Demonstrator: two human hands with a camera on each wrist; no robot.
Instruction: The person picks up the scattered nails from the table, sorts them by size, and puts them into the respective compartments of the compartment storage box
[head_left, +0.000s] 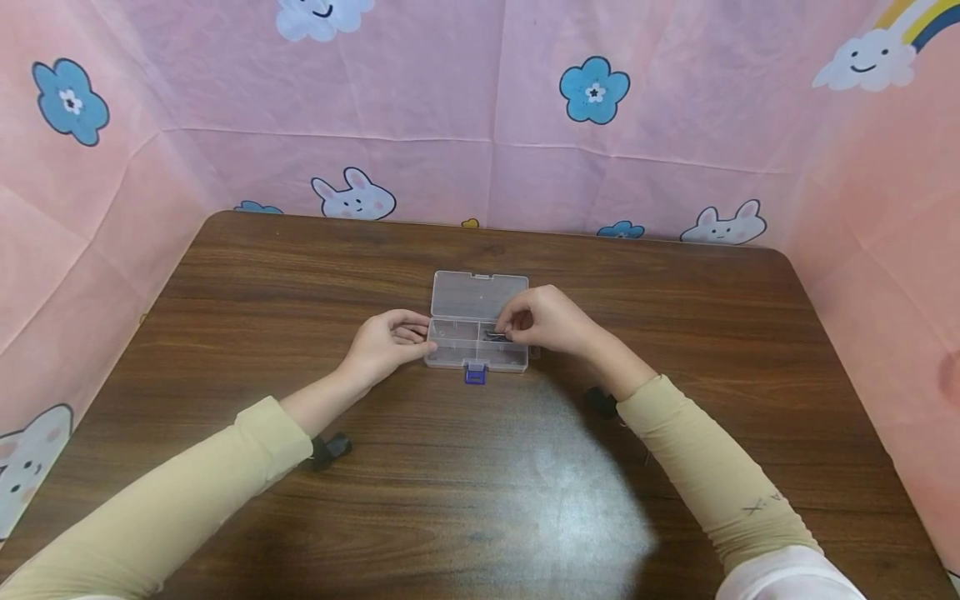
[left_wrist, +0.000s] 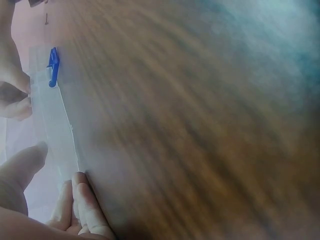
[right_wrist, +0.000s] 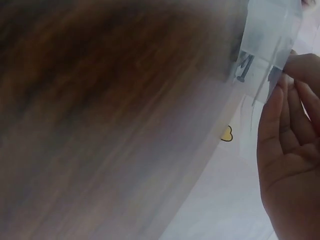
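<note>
Screws point(head_left: 493, 335) pinched under right hand point(head_left: 546, 320) fingertips, inside clear organizer box point(head_left: 478, 293) steadied at its side by left hand point(head_left: 390, 340), fingers loosely curled. Could slip, scatter across tabletop point(head_left: 480, 483).

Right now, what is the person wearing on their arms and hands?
Both hands, the left hand and right hand, are bare. Long pale yellow-beige sleeves cover both arms to the wrists. The right sleeve carries small dark stitched marks near the elbow. A small black device sits under each wrist.
</note>
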